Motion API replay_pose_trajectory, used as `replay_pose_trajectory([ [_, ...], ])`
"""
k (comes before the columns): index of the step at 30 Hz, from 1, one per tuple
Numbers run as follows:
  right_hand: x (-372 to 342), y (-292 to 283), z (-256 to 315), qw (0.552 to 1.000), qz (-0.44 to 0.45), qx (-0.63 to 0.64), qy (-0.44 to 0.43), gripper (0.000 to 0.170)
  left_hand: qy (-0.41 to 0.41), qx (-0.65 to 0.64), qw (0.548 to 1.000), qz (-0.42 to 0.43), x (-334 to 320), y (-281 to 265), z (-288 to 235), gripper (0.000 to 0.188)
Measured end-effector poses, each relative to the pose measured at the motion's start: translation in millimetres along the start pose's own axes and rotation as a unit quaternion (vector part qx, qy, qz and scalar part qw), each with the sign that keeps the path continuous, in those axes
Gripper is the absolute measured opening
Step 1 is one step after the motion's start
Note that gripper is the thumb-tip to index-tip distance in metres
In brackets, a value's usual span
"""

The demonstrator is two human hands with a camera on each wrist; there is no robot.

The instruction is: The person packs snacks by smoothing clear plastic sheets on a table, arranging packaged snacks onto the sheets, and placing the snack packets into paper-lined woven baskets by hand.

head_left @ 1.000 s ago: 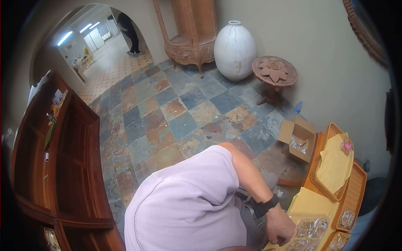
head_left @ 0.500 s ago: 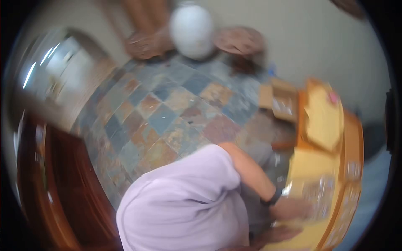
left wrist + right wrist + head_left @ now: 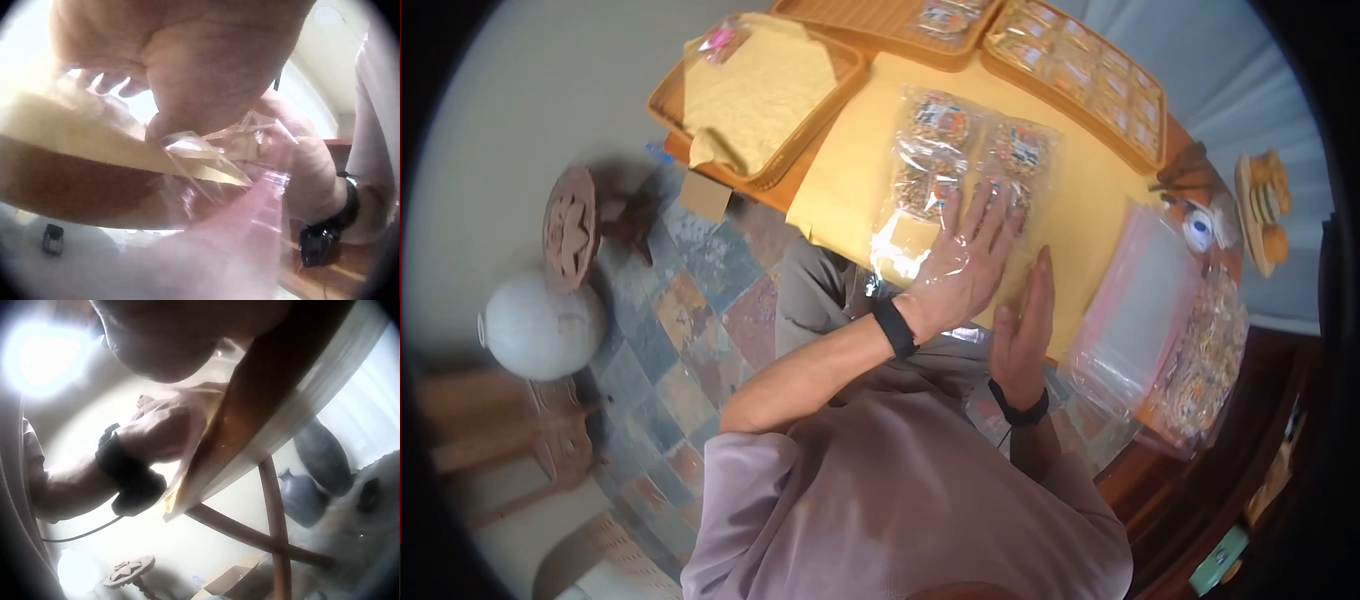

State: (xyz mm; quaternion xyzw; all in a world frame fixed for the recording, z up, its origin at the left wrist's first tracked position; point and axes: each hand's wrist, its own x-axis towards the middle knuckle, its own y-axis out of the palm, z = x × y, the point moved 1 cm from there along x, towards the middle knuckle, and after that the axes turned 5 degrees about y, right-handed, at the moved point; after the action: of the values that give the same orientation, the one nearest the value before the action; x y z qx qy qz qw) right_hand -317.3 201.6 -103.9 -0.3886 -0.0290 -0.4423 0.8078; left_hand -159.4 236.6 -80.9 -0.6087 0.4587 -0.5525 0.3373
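Note:
A clear plastic bag [image 3: 905,215] with several snack packs [image 3: 940,120] in it lies on a yellow sheet [image 3: 855,150] on the table. The packs look like round nut or grain cakes with printed labels. My left hand [image 3: 960,265] rests palm down on the bag's lower part, fingers spread and straight over the lower packs. Beside it, my right hand [image 3: 1022,325] is held on edge with straight fingers, close to the bag's right side. In the left wrist view, loose clear film [image 3: 206,156] shows beneath the left hand [image 3: 194,56].
Wicker trays line the table's far side: one with yellow paper [image 3: 770,85], another holding several packets [image 3: 1080,75]. To the right lie pink-edged plastic bags [image 3: 1135,300], a bag of snack pieces [image 3: 1205,350] and a plate of ornaments [image 3: 1263,215]. A cardboard box [image 3: 704,197] stands left of the table.
The head view has swung from the floor and shelves round to the table. One hand was over the packs earlier; both hands now show at the bag, the left spread on it.

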Motion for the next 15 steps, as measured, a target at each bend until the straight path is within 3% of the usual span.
replay_pose_trajectory([
  [4, 1.9, -0.8, -1.8, 1.0, -0.004, 0.002, 0.003, 0.065, 0.017, 0.016, 1.0, 0.014, -11.6, 4.9, 2.5, 0.057],
  [6, 2.4, 0.3, -3.5, 0.999, -0.003, 0.031, -0.005, 0.068, 0.03, -0.036, 0.999, 0.016, -21.2, 6.8, 3.9, 0.062],
  [10, 4.8, -0.9, -2.4, 0.999, -0.004, 0.036, 0.005, 0.07, 0.025, -0.075, 0.997, 0.023, -13.2, -22.2, 6.2, 0.069],
  [14, 5.9, -4.3, -2.9, 0.999, 0.007, 0.047, 0.013, 0.072, 0.026, -0.074, 0.992, 0.102, -20.3, -28.9, 3.3, 0.075],
  [15, 5.7, -4.0, -2.9, 0.998, 0.01, 0.056, 0.023, 0.072, 0.044, -0.062, 0.991, 0.113, -26.4, -30.2, 3.0, 0.066],
])
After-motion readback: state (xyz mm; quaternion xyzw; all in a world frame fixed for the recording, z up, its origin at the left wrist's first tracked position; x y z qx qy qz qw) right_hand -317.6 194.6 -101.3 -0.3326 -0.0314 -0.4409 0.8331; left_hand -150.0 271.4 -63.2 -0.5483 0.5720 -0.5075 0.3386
